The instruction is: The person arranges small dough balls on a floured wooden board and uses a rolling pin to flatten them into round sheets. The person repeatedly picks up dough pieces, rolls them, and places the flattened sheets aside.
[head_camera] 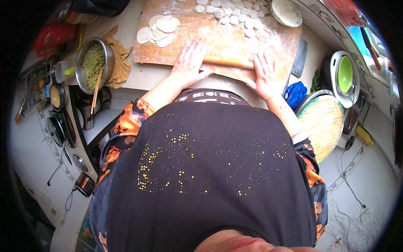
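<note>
A wooden rolling pin (229, 61) lies crosswise near the front edge of a floured wooden board (220, 37). My left hand (190, 61) covers its left end, fingers stretched forward over the board and thumb pointing inward. Over the right end rests my right hand (265, 72), its fingers also extended. Whether any dough sits beneath the pin cannot be seen. Several thin round dough wrappers (162, 31) overlap at the board's left. Many small floured dough pieces (234, 12) cluster at the back, beside a bowl of flour (286, 12).
Left of the board stands a metal bowl of greenish filling (93, 64) with chopsticks (98, 82) in it, beside a brown cloth (119, 67). A cleaver blade (299, 58) lies along the board's right side. Nearby are a blue cloth (295, 90), a round woven tray (324, 123) and a green bowl (345, 74).
</note>
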`<state>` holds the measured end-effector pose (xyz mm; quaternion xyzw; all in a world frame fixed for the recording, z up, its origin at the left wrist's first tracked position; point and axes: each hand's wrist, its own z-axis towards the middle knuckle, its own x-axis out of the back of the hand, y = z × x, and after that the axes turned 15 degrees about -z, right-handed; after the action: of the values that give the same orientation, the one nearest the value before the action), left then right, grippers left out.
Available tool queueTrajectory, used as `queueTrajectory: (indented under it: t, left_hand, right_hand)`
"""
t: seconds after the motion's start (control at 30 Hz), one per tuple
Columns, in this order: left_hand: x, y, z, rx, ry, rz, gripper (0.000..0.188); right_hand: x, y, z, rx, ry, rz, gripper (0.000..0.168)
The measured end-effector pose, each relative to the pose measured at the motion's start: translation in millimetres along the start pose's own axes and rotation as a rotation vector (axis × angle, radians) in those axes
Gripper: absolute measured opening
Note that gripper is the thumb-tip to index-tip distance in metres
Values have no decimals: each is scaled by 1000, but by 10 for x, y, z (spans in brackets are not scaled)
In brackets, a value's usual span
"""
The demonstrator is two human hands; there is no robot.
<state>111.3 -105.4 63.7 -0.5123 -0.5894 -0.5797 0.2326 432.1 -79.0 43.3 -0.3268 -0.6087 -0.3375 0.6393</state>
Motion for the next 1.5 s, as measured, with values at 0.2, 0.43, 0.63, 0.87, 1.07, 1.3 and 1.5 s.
queueTrajectory:
  t: [0.2, 0.43, 0.63, 0.87, 1.07, 1.3, 1.5]
  left_hand:
    - [-35, -184, 381, 84, 172, 1, 96]
    - [-17, -104, 275, 71, 71, 10, 95]
    - [-96, -111, 118, -1, 69, 31, 97]
    - [-65, -229, 445, 37, 198, -3, 95]
    - [6, -25, -53, -49, -50, 0, 100]
    - [-44, -259, 414, 68, 237, -14, 92]
    - [-114, -202, 84, -15, 135, -47, 97]
  right_hand:
    - [45, 43, 531, -69, 20, -158, 92]
    - [63, 70, 345, -30, 13, -86, 93]
    - [42, 32, 113, -39, -63, -13, 96]
    - [-42, 124, 568, -135, 107, -45, 94]
    - [26, -54, -208, 14, 0, 20, 97]
    - [122, -19, 448, -90, 55, -101, 93]
    - [-18, -120, -30, -79, 32, -17, 91]
